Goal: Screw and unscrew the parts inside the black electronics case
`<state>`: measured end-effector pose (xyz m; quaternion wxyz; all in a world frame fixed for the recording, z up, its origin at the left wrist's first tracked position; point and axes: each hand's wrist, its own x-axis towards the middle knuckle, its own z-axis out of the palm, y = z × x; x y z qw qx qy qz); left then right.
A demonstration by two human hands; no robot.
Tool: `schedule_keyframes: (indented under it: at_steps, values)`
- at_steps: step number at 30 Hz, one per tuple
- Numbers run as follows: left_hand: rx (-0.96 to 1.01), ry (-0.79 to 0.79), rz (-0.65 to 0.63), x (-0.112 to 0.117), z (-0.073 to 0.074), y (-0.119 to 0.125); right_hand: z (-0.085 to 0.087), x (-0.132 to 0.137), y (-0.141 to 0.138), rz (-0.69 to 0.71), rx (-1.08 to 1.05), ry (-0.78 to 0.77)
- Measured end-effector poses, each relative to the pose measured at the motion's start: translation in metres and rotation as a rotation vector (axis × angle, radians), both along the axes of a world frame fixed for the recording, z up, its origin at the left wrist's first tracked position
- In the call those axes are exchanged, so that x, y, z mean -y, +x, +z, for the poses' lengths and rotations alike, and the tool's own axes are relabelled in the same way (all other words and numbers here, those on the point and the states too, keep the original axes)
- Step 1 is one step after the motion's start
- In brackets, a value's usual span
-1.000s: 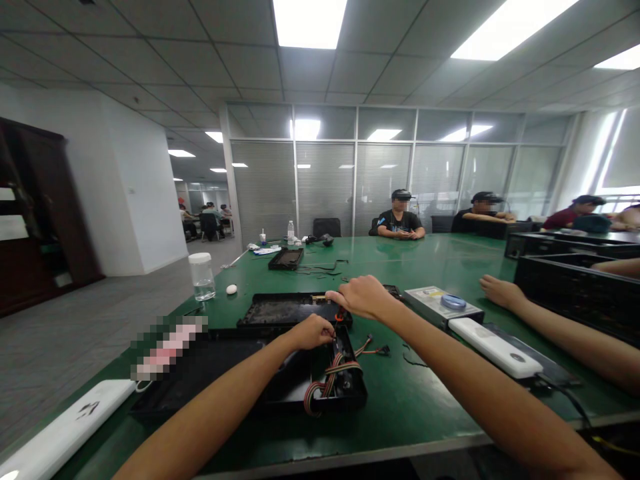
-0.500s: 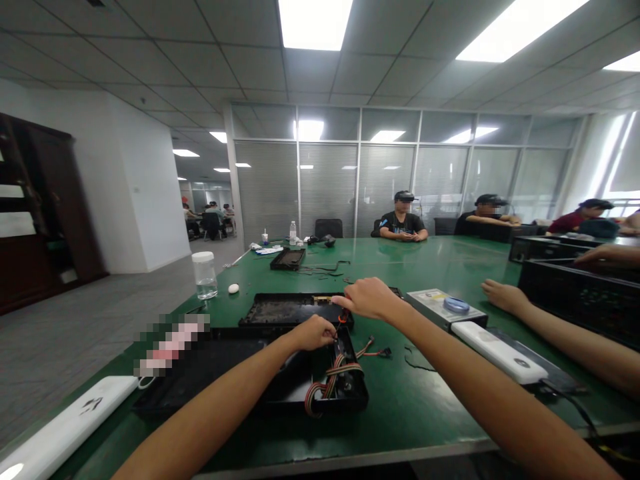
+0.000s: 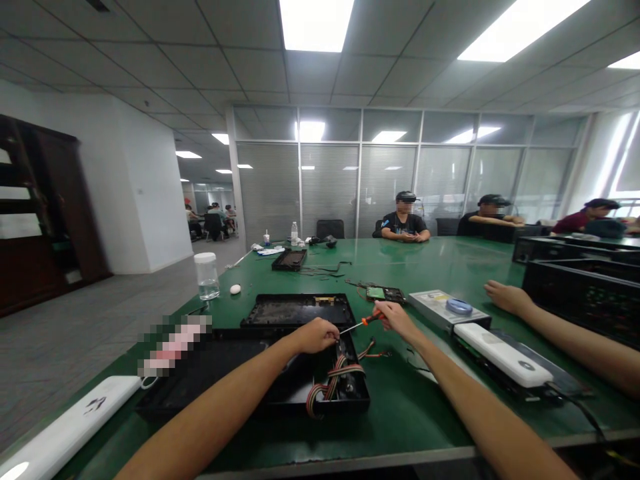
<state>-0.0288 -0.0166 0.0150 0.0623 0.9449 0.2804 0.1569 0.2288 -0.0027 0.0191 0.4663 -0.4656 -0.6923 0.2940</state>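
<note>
Your right hand [image 3: 395, 315] is closed around a screwdriver [image 3: 361, 323], whose tip points left toward the black case [image 3: 260, 380] on the green table [image 3: 440, 267]. Your left hand [image 3: 317, 335] is curled at the case's back edge, pinching something too small to tell, just by the striped wires [image 3: 334, 380].

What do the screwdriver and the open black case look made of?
Screwdriver: thin bright metal shaft by its glint, orange handle probably plastic, held in the right hand. Black case: matte, likely painted sheet metal or plastic; unclear. The left hand rests at its rim.
</note>
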Motion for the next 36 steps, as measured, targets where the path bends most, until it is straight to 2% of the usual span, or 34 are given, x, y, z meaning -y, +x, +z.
schedule_keyframes:
  at_steps: [2,3,6,9,11,17,20,24,27,29,30,33,36]
  values:
    - [-0.006,0.045,-0.029,0.001,0.002,0.000,-0.023,-0.011,0.012,-0.033,-0.389,-0.099]
    - [-0.004,0.061,-0.040,0.002,0.003,0.000,-0.030,-0.014,0.015,-0.057,-0.556,-0.116]
    - [0.001,0.069,-0.070,0.003,0.011,-0.002,-0.029,-0.020,0.017,-0.052,-0.863,-0.123]
    - [-0.018,0.061,-0.069,0.000,0.022,-0.010,-0.017,-0.019,0.012,0.032,-0.902,-0.133]
    - [-0.069,0.053,-0.023,-0.003,0.028,-0.020,-0.013,-0.016,0.006,0.058,-0.863,-0.111]
    - [-0.295,-0.050,0.185,-0.008,0.028,-0.043,-0.018,-0.003,-0.012,0.096,-0.743,0.001]
    - [-0.290,-0.062,0.191,-0.007,0.026,-0.044,-0.013,0.005,-0.015,0.112,-0.528,0.045]
    - [-0.305,-0.044,0.129,-0.004,0.029,-0.045,0.005,0.028,-0.023,0.116,-0.025,0.170]
    - [-0.223,0.081,0.116,-0.003,0.037,-0.046,0.015,0.068,-0.041,0.275,0.503,0.367]
    - [-0.141,0.142,0.143,-0.003,0.044,-0.047,0.014,0.103,-0.056,0.403,0.818,0.480]
    - [-0.123,0.143,0.173,-0.004,0.046,-0.047,0.011,0.120,-0.063,0.395,0.940,0.502]
    - [-0.161,0.071,0.289,-0.009,0.047,-0.049,0.001,0.162,-0.074,0.200,1.129,0.502]
    - [-0.208,-0.017,0.307,-0.019,0.039,-0.051,-0.004,0.182,-0.066,0.229,1.120,0.486]
